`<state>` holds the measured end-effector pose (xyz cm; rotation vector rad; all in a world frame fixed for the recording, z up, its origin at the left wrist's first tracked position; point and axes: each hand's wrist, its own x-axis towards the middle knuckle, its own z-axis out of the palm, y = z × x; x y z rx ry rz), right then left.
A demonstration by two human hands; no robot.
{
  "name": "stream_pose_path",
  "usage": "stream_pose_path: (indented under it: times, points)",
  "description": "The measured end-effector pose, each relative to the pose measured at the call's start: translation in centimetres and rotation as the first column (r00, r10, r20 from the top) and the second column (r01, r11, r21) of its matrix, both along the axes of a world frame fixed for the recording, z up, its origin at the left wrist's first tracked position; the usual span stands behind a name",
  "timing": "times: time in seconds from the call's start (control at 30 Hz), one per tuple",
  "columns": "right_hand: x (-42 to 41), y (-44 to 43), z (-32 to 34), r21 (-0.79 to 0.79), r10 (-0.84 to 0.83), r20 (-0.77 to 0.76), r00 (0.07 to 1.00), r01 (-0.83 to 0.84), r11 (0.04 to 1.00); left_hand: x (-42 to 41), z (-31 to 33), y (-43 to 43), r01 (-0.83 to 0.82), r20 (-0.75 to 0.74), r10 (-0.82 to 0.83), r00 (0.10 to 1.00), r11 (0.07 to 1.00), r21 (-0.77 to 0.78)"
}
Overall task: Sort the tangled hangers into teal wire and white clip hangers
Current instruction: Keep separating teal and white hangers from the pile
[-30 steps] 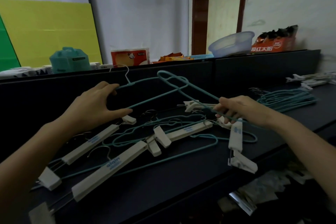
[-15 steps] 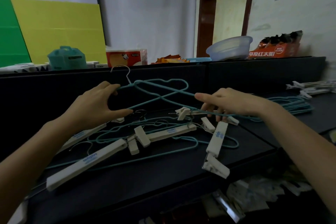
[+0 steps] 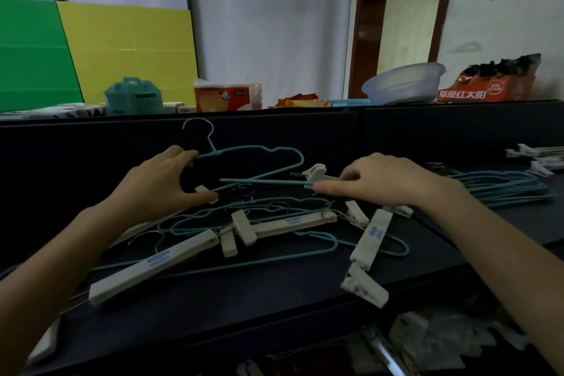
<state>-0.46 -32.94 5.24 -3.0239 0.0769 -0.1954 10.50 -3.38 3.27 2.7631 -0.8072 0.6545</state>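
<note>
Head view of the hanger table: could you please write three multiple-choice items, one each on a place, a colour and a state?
1. The sorted stack of teal wire hangers lies: A on the dark table's right side; B on the back ledge; C on the floor.
2. The print on the long white plastic clip hanger is: A red; B blue; C black.
3. The left hand: A lies flat; B grips the lifted teal wire hanger; C hangs empty.
Key: 1A, it lies at the table's right end; 2B, the logo reads blue; 3B, its fingers and thumb clasp the wire.
</note>
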Motion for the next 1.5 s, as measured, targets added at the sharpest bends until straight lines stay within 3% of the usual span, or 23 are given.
stream_pose_path:
  times: [0.33, 0.57, 0.83, 1.17, 1.5]
  points:
    - [-1.0, -2.8, -1.4, -0.214, -0.151, 0.136, 0.979, 0.178, 0.960, 1.5, 0.0, -0.7, -0.012, 0.005, 0.011, 1.000, 0.994, 0.107]
    - [-4.8, -6.7, -1.2, -0.136, -0.242, 0.238, 0.941, 0.279, 0.951, 1.1, 1.5, -4.5, 0.069, 0.032, -0.071, 0.997, 0.997, 0.046]
    - [-12.2, -14.3, -1.3, -0.145, -0.365, 0.257, 0.895, 0.409, 0.901, -2.1, 1.4, -14.2, 0.248, -0.011, -0.248, 0.969, 0.968, 0.030]
    - [-21.8, -25.2, -2.6, -0.110, -0.525, 0.239, 0.817, 0.560, 0.821, -7.4, -0.6, -28.4, 0.412, -0.045, -0.409, 0.911, 0.904, 0.118]
    - [-24.6, -33.4, -3.4, -0.052, -0.544, 0.314, 0.778, 0.586, 0.808, -8.7, -1.0, -41.3, 0.489, -0.051, -0.491, 0.870, 0.841, 0.233]
